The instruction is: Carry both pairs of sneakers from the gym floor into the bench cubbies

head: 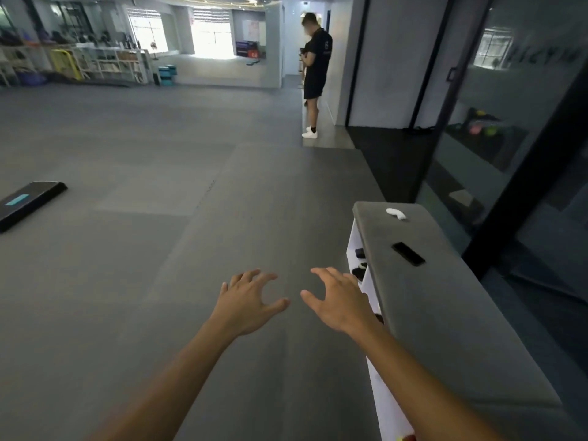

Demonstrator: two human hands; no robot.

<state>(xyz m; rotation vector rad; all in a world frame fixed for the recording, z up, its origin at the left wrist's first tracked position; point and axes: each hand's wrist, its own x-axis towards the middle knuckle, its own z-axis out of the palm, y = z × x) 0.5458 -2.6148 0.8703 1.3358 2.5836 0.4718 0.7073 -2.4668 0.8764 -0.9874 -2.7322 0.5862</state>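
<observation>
Both hands hang empty over the gym floor (127,265), fingers spread: left hand (251,300), right hand (337,300). Dark sneakers (361,268) sit in the cubbies (358,249) under the worktop (445,313), just beyond the right hand, at its front edge.

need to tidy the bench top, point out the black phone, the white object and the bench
black phone (408,254), head view, middle of its dark face
white object (396,213), head view, its centre
bench (445,313), head view, bare grey cushion top
</observation>
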